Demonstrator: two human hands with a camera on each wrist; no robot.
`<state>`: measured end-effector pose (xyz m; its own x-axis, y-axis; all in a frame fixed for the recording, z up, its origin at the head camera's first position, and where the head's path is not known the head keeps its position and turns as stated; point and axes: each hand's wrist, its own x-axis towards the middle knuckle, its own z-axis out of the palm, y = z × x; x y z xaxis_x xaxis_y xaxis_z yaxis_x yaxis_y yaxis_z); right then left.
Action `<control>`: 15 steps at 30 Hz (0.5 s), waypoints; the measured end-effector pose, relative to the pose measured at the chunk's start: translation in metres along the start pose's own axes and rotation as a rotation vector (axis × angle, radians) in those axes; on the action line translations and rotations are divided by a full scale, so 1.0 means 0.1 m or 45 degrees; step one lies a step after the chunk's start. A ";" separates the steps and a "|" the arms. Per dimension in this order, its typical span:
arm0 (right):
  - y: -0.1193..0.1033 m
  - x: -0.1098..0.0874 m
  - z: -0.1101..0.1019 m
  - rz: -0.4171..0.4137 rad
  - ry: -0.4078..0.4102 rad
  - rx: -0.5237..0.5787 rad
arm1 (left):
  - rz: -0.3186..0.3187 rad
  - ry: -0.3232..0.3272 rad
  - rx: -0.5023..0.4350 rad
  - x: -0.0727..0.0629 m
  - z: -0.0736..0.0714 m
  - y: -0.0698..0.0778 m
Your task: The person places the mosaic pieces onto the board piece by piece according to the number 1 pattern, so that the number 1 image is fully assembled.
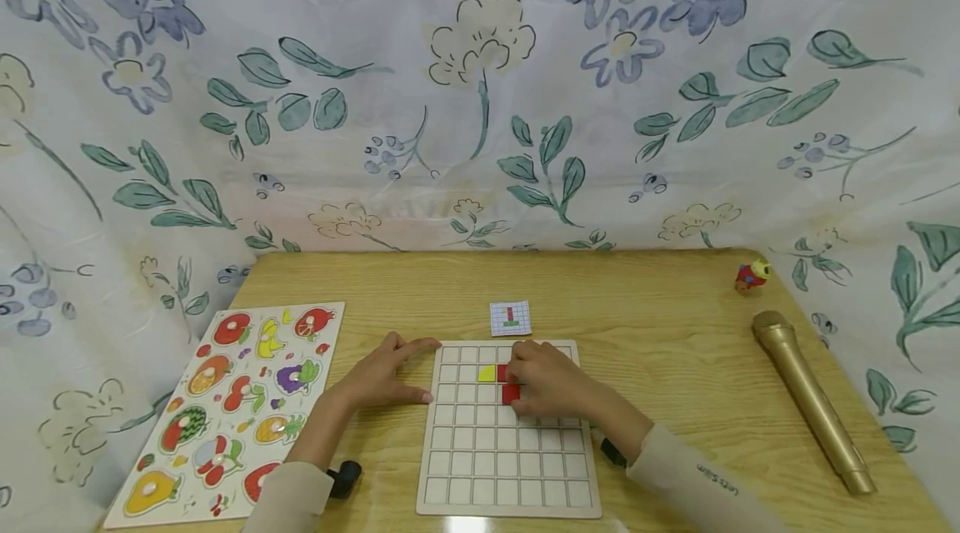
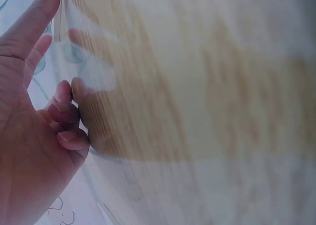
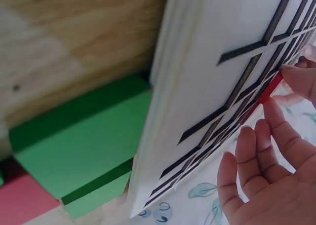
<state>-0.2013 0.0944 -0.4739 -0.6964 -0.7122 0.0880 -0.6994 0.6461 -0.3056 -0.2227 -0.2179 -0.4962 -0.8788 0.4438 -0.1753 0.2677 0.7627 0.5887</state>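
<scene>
A white square board point(image 1: 486, 464) with a grid of shallow cells lies on the table. My right hand point(image 1: 551, 381) is over its upper part, pinching a red tile point(image 3: 269, 89) between thumb and finger at the grid. Beside these fingertips, a red tile point(image 1: 502, 373) and a yellow piece with a curved edge point(image 1: 487, 373) lie in neighbouring cells. My left hand point(image 1: 384, 375) rests at the board's left edge, index finger and thumb spread apart along it. In the left wrist view the left hand's other fingers point(image 2: 69, 111) are loosely bent against the tabletop, holding nothing.
A small grid card point(image 1: 510, 318) with a red and green figure lies behind the board. A fruit puzzle board point(image 1: 168, 433) is at left. A gold microphone point(image 1: 813, 400) and a small toy figure point(image 1: 752, 276) are at right. Green point(image 3: 84, 136) and red blocks point(image 3: 24, 200) sit beside the grid board.
</scene>
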 end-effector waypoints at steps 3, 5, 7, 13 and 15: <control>0.00 0.01 0.01 0.005 0.015 0.001 | -0.008 -0.001 0.002 0.00 0.00 0.00; 0.00 0.01 0.02 0.007 0.025 0.006 | -0.010 -0.003 0.000 0.00 0.00 0.00; 0.00 0.02 0.03 0.008 0.027 0.002 | -0.009 -0.004 -0.005 0.00 -0.01 0.01; 0.00 0.03 0.05 0.026 0.005 -0.012 | -0.007 -0.007 -0.009 0.00 -0.02 0.02; -0.01 0.03 0.05 0.034 0.004 -0.006 | -0.008 -0.008 -0.007 0.00 -0.01 0.02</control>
<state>-0.2022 0.0906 -0.4781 -0.7154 -0.6938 0.0826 -0.6812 0.6663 -0.3033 -0.2229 -0.2166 -0.4937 -0.8781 0.4420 -0.1835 0.2602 0.7627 0.5921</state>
